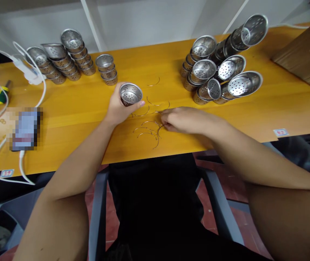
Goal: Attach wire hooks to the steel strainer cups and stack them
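My left hand [119,107] is closed round a perforated metal cup [131,93], its open mouth facing up toward me. To the right of it, my right hand [178,119] has its fingers bent down at the tabletop among several thin curved wires [147,134]. Those fingertips are partly hidden, so I cannot tell whether a wire is pinched in them. More curved wires lie between the two hands, and a single one [155,82] rests farther back.
Stacked perforated cups stand at the back left [75,50] and at the right [204,69]. A phone [26,128] with white cables lies on the left, near a yellow-green screwdriver [1,95]. A cardboard box [304,54] sits at the far right of the wooden table [70,141].
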Demonstrator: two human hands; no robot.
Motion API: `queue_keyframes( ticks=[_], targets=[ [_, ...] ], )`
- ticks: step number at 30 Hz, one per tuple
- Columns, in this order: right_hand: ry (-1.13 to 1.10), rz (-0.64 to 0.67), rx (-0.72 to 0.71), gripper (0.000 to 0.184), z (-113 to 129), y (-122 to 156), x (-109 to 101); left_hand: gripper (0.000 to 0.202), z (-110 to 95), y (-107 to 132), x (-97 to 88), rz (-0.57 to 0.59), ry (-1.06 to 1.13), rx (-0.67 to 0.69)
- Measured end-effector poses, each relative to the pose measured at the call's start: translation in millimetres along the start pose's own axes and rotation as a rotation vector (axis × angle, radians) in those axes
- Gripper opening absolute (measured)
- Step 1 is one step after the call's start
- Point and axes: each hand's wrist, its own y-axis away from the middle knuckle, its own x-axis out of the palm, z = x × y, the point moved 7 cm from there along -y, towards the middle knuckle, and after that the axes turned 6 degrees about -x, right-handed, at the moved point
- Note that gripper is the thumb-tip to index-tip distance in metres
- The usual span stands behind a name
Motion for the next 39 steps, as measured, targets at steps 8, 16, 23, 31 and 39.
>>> queue_keyframes(
  ticks=[8, 16, 23, 31, 39],
  targets=[
    [-0.036, -0.09, -0.069, 0.015, -14.1, -20.2, -33.9, 0.107, 2.8, -2.9, -5.8, -0.051, -0.003, 0.122],
    [-0.02, -0.063, -0.026, 0.018, -25.8, -46.0, -67.3, 0.117, 10.7, -7.8, -4.6, -0.071, 0.045, 0.223],
    [-0.161, -0.097, 0.003, 0.014, -45.6, -45.6, -63.1, 0.106, 21.1, -5.8, -2.3, -0.06, 0.052, 0.254],
    [-0.837, -0.438, -0.038, 0.033, -73.4, -38.0, -58.7, 0.114, 15.6, 1.0, -1.1, -0.046, 0.072, 0.292],
    [-0.89, -0.88, 0.125, 0.037, -114.7, -71.6, -32.7, 0.107, -13.7, 7.1, 0.4, 0.052, -0.016, 0.386]
  ],
)
